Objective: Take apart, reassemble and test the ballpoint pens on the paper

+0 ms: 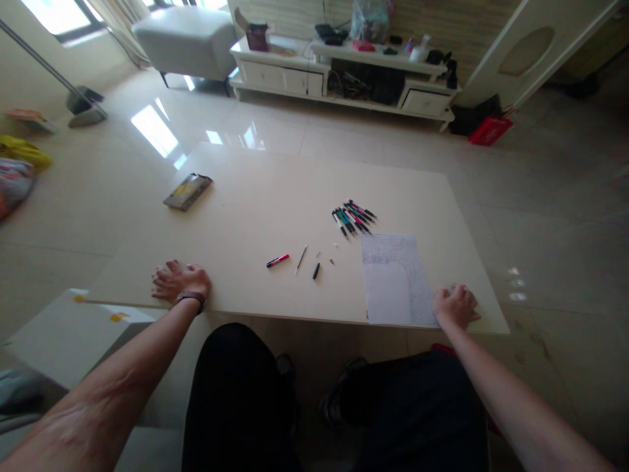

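Note:
My left hand [181, 282] rests on the front left of the white table [255, 196], palm down with its fingers spread. Over at the front right, my right hand [456, 305] is closed, fingers curled, beside a sheet of paper [388, 288] with lines of writing; what it holds, if anything, is hidden. Between the hands lie a pink-and-black pen part [278, 261], a thin ink refill [301, 259], a black pen grip [316, 271] and a small spring-like piece [318, 254]. Behind the paper, several pens [351, 217] lie side by side.
A grey-and-yellow box [189, 191] lies at the table's back left. My legs [236, 393] are under the front edge. Beyond the table stand a white TV cabinet [275, 77] and a grey stool [187, 39]. A white surface [63, 334] adjoins at lower left.

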Demonstrator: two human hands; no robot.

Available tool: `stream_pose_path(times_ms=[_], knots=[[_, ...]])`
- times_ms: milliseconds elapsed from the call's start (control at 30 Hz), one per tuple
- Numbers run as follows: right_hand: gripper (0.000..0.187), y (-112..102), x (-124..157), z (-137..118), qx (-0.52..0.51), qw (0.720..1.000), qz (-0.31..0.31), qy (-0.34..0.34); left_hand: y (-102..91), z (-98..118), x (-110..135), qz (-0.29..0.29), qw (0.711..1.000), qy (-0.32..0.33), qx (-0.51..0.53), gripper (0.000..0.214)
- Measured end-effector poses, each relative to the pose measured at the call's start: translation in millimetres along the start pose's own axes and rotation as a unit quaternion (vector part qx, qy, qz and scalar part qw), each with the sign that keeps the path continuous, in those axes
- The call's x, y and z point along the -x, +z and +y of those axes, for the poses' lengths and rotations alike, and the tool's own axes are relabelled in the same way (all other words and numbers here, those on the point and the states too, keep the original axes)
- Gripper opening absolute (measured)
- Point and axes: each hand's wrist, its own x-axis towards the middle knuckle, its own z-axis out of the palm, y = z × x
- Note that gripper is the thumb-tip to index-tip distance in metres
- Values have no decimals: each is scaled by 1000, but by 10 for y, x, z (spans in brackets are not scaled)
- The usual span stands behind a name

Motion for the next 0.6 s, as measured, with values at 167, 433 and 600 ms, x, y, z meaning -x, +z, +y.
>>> stream_pose_path(times_ms=[167,433,600], knots=[[42,-2,-1,-4,-1,1000,-4,1,-7,3,-2,-8,1000,-3,6,46],[41,20,-4,7,-4,1000,-3,-9,87,-50,-49,19,1000,9,-3,43],[41,42,-10,14,3,1000,-24,-3,136,-49,-81,19,1000,-1,-5,44]])
